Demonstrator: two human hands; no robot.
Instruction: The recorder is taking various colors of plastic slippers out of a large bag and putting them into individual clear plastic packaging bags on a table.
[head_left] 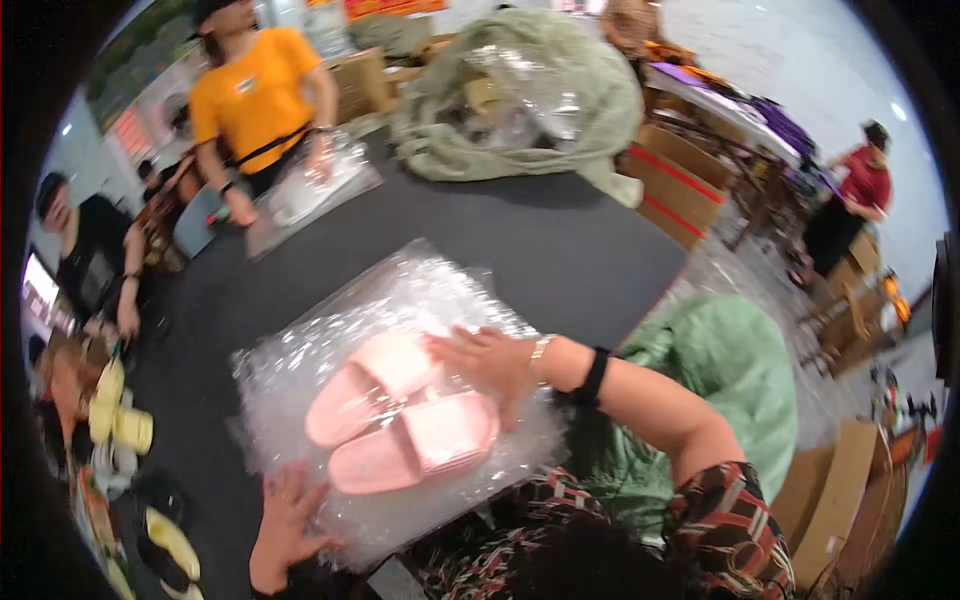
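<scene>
A pair of pink slide sandals [398, 415] lies side by side on a sheet of clear bubble wrap [420, 290] spread over the dark grey table [560, 250]. My right hand [490, 362] rests flat on the sandals' far end, fingers spread, with a black band and a bracelet on the wrist. My left hand [285, 520] presses the near left edge of the bubble wrap, fingers apart.
A person in an orange shirt [255, 95] handles another plastic sheet [310, 190] across the table. A pale green bag [530, 90] is heaped at the far side. Yellow sandals [125, 420] lie at the left. Cardboard boxes [680, 185] stand on the right.
</scene>
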